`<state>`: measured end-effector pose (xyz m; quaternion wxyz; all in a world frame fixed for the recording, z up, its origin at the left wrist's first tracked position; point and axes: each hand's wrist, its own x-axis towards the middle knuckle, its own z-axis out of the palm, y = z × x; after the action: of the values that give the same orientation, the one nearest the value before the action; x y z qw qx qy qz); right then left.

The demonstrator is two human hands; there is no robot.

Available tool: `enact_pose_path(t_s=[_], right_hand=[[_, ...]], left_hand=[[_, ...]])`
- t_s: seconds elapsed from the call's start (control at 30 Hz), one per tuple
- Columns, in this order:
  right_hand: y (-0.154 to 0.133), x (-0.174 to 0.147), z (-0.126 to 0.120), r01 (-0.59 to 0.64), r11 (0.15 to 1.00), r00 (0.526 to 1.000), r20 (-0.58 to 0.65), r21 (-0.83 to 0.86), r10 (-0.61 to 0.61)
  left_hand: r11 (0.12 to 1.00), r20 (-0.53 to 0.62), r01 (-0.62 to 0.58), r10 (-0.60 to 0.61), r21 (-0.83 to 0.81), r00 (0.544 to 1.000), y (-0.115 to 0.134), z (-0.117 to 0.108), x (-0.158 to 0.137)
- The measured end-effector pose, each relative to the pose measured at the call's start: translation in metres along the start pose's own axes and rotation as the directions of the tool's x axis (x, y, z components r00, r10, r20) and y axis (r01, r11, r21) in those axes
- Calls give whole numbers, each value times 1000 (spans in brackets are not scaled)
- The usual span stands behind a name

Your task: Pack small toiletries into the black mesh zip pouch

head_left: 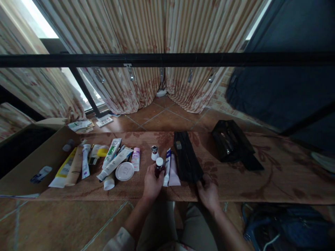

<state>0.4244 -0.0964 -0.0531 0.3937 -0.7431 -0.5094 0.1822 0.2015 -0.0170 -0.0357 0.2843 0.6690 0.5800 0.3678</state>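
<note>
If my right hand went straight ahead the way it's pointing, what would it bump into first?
Probably the black pouch: the right hand's fingertips seem to be at its near end, though exact contact is hard to see.

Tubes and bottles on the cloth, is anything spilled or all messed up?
I can't see any spill. But toward the left, a white tube lies slanted across other things, so that part looks jumbled. The dark bottle in the left hand has its white cap on.

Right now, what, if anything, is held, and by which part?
Left hand: white-capped dark bottle, by its body. Right hand: black pouch, touched at its near end; grip unclear.
</note>
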Motion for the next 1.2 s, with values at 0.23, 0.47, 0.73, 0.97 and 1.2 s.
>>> enact_pose_path(t_s=[0.23, 0.47, 0.73, 0.97, 1.2], right_hand=[[-1, 0, 1, 18, 1000, 1000, -16, 9, -18], [-6, 2, 0, 50, 999, 998, -35, -10, -50], [-3, 3, 5, 40, 999, 999, -32, 7, -40], [-3, 2, 5, 48, 999, 998, -37, 15, -47], [-4, 2, 6, 55, 997, 998, -25, 62, -54]], left_hand=[[999, 1, -38, 38, -10, 999, -1, 0, 1], [990, -38, 7, -1, 140, 999, 14, -4, 10], [883, -33, 172, -207, -436, 978, 44, -23, 17], [595, 65, 261, -329, -760, 942, 94, -37, 18], [581, 117, 237, -236, -779, 965, 107, -35, 23]])
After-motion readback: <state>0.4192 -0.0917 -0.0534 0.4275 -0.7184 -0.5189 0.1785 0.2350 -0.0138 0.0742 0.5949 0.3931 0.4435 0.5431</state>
